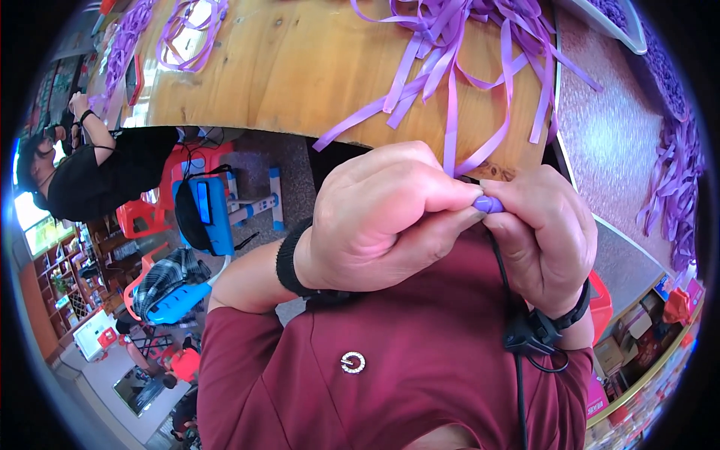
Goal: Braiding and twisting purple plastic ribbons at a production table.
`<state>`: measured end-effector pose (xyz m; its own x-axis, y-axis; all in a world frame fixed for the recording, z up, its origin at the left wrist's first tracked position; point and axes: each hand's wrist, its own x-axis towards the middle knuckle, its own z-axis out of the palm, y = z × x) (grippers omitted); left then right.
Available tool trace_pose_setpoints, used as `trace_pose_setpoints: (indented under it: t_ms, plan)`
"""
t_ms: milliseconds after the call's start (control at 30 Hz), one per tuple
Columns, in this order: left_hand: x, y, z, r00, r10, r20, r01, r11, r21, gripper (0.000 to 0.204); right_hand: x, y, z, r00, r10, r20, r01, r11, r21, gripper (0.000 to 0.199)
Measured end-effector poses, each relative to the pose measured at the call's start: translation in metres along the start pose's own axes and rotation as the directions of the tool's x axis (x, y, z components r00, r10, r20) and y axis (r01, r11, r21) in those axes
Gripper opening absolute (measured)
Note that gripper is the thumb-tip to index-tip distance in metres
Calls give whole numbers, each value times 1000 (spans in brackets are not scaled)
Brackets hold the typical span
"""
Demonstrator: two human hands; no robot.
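Chairs in red plastic sit far on my left, next to another person in a black top and a blue and black device. Moving right, my left hand is curled into a fist in front of my dark red shirt, with a black band on the wrist. Its thumb and fingers are squeezed together on a small purple piece. My right hand meets it there, fingertips pinched on the same piece, so both hands clamp it between them, close to my chest. A purple ribbon strip runs up from the hands toward the wooden table, where a big loose pile of purple ribbons lies. I think this piece is only partway worked, and much of the pile looks untouched. More ribbons hang far right.
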<state>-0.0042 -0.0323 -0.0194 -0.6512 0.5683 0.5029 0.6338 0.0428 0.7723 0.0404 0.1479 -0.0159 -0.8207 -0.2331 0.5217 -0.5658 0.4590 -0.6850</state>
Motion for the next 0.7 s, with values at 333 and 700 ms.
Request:
trace_pose_setpoints:
  t_ms: [333,700]
  plan:
    - [5,4,-5,995,-19,100,26,997,-68,21,-2,9,-5,977,-208,44,213,965,-151,24]
    - [3,1,-7,988,31,148,-18,996,-87,18,-5,11,-4,961,-248,120,260,960,-106,31]
